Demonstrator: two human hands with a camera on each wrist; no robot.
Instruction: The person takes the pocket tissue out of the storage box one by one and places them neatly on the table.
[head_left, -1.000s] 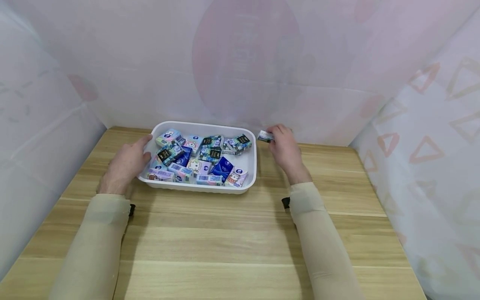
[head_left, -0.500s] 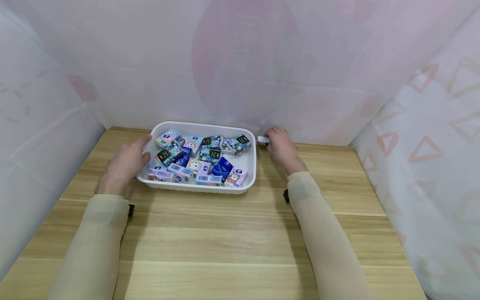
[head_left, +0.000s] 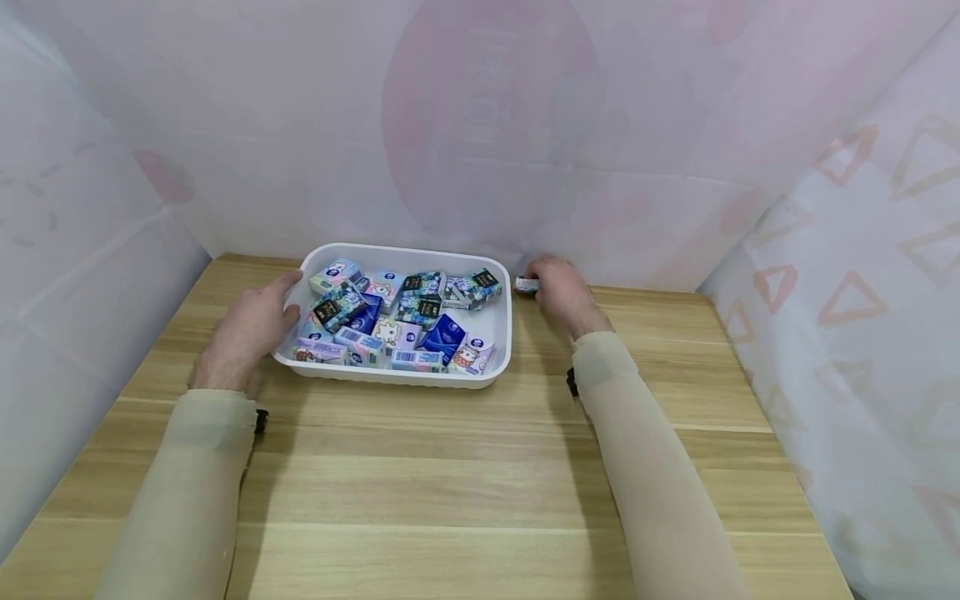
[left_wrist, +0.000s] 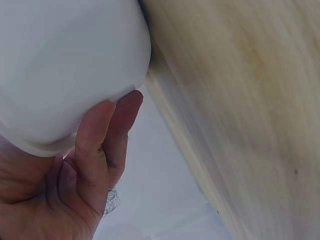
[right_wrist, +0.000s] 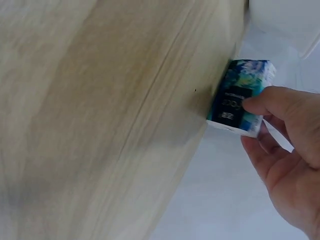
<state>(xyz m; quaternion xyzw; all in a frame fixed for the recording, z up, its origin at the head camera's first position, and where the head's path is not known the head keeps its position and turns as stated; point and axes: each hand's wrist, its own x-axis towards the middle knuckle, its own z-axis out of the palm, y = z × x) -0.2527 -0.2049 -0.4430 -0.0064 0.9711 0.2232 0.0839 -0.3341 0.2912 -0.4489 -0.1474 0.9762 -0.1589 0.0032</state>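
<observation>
At the back of the table stands a white plastic tray (head_left: 405,377) with several small tissue packs in it, some floral with black labels, some dark blue, some pastel. My left hand (head_left: 251,325) grips the tray's left rim; in the left wrist view, its fingers (left_wrist: 95,127) press against the outer wall under the lip. Beyond the tray's right end, my right hand (head_left: 562,293) pinches a floral tissue pack (right_wrist: 242,92) between thumb and fingers. That pack rests on or just over the table, close to the back wall; my hand covers part of it.
A wooden table (head_left: 420,483) reaches toward me. A pale printed sheet (head_left: 637,192) rises behind it, and more sheets stand on both sides. The tray's right rim is close to the pinched pack.
My right hand has moved slightly left and down with the tissue pack, bringing it lower beside the tray. My left hand and the tray have barely moved.
</observation>
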